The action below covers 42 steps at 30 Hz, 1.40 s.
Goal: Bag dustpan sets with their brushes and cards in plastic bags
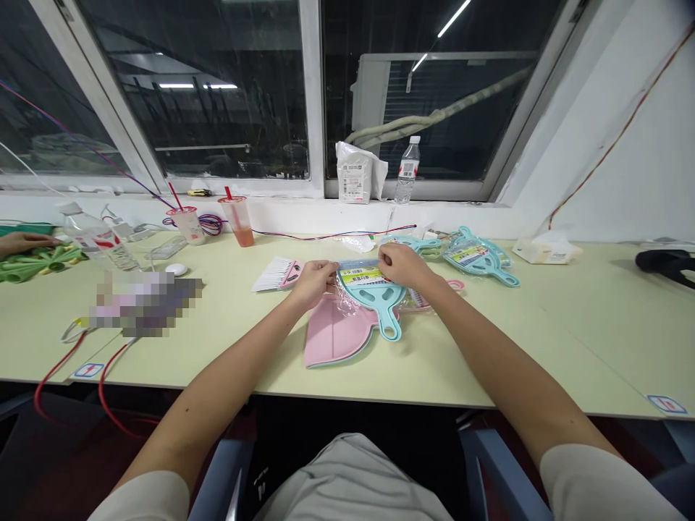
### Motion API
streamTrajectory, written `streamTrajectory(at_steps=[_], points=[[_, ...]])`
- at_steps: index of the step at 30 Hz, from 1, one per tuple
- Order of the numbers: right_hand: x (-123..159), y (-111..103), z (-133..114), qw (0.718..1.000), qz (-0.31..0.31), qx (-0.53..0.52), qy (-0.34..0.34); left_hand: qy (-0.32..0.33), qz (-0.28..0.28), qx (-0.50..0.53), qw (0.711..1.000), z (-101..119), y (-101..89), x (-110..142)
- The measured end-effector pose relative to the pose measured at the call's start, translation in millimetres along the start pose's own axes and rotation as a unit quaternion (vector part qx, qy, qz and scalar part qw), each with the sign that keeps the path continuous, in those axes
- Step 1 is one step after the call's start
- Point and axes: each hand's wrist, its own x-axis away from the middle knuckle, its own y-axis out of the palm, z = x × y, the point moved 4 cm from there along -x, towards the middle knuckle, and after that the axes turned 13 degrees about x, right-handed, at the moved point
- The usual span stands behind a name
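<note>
My left hand (315, 284) is closed in a pinch at the left edge of a clear plastic bag. The bag holds a light-blue mini dustpan (386, 297) with a yellow label, its handle pointing toward me. My right hand (402, 266) is also closed, gripping the bag's upper right side. Partly under this package lies a pink dustpan (337, 333) with a bluish edge beneath it. A small brush with white bristles and a pink head (279, 275) rests left of my left hand. Behind my right wrist, a pink handle (456, 285) pokes out.
Further packaged blue dustpans (472, 253) lie at the back right. Tissues (547, 250) sit beyond them. Two drink cups (237, 223), a water bottle (100, 239) and cabled devices (146, 304) occupy the left. Another person's hand (27, 244) touches green items at the far left.
</note>
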Motion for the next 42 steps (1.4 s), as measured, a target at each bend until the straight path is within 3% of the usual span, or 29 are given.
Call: streamTrajectory(at_steps=[4, 9, 11, 15, 18, 26, 31, 33, 36, 39, 42], points=[[0.9, -2.2, 8.3, 0.998, 0.046, -0.004, 0.052, 0.008, 0.013, 0.004, 1.0, 1.4, -5.1, -2.2], [-1.1, 17.9, 33.1, 0.974, 0.053, -0.178, 0.133, 0.018, 0.03, 0.002, 0.999, 2.9, -13.4, -6.2], [-1.3, 27.0, 39.7, 0.944, 0.046, -0.275, 0.175, 0.019, 0.027, 0.002, 0.999, 3.6, -13.4, -6.1], [1.1, 38.4, 42.4, 0.849, -0.017, -0.463, 0.256, 0.019, 0.031, 0.018, 0.999, 5.2, -11.2, -4.8], [2.5, 37.4, 42.4, 0.825, -0.03, -0.496, 0.269, 0.018, 0.034, 0.022, 0.999, 5.9, -10.0, -4.2], [1.9, 47.5, 46.6, 0.889, -0.029, -0.384, 0.249, 0.012, 0.048, 0.03, 0.998, 2.2, -12.9, -5.8], [2.3, 31.4, 52.5, 0.909, 0.095, -0.286, 0.288, 0.035, 0.097, 0.075, 0.992, 5.7, -18.7, -8.8], [3.0, 19.8, 51.4, 0.919, 0.117, -0.242, 0.288, 0.05, 0.118, 0.097, 0.987, 7.6, -22.4, -9.9], [2.1, 6.7, 38.6, 0.949, 0.056, -0.201, 0.235, 0.073, 0.127, 0.134, 0.98, 8.9, -25.0, -10.5], [2.1, 0.1, 16.7, 0.981, -0.025, -0.145, 0.126, 0.085, 0.11, 0.171, 0.975, 7.9, -22.5, -9.7], [3.5, -1.9, 5.9, 0.995, -0.032, -0.05, 0.074, 0.072, 0.085, 0.19, 0.975, 5.2, -17.6, -8.4]])
